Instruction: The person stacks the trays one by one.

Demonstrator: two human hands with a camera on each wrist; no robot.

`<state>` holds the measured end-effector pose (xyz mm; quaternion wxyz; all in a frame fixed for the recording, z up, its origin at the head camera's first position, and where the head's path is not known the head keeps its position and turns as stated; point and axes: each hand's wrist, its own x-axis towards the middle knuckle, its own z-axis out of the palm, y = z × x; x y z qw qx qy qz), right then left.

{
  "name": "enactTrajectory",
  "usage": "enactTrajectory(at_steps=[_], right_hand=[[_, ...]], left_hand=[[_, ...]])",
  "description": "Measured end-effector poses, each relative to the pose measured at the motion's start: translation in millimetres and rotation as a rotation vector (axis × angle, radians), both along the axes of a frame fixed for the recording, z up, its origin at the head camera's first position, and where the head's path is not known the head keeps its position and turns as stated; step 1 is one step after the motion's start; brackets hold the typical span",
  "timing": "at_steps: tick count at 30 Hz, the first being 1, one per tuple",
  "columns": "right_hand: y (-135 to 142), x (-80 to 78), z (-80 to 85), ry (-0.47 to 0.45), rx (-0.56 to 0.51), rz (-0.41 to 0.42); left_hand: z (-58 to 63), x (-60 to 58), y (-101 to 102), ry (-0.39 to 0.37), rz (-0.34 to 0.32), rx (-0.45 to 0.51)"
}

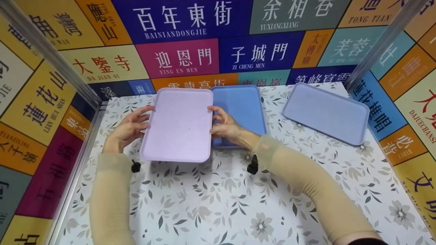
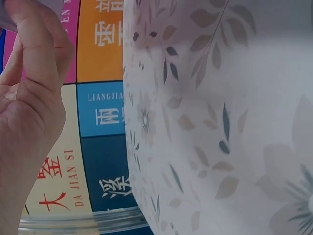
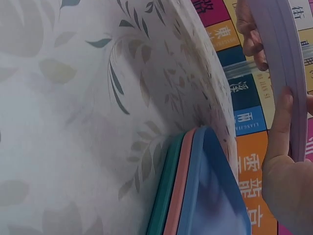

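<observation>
A pale lilac tray (image 1: 177,126) is held level between both hands, raised off the table. My left hand (image 1: 127,129) grips its left edge, and my right hand (image 1: 226,126) pinches the right edge with the thumb below the fingers. In the right wrist view the lilac tray shows edge-on, with fingers curled at its rim. Beneath and to the right of it lies a stack with a blue tray (image 1: 242,102) on top. Under that, the right wrist view shows a pink tray (image 3: 178,186) and a teal tray (image 3: 164,186).
A periwinkle tray (image 1: 327,114) lies at an angle at the table's right side. The table (image 1: 204,204) has a white cloth with grey leaves and flowers. Printed panels with coloured blocks (image 1: 177,58) stand behind and on both sides, with metal posts at the corners.
</observation>
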<state>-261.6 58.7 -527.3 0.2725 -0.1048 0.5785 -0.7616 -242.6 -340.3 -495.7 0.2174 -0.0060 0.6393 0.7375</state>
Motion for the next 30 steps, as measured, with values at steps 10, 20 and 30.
enactTrajectory(at_steps=[10, 20, 30], right_hand=[[30, -13.1, 1.7, 0.015, 0.045, -0.026], [74, -24.5, 5.0, 0.042, 0.131, -0.083], [117, -35.4, 5.1, 0.035, 0.167, -0.181]], left_hand=[[0.4, -12.5, 31, -0.012, 0.032, -0.091], [-4.8, -27.9, 82, 0.034, 0.049, -0.21], [-14.7, -43.9, 131, 0.037, 0.07, -0.204]])
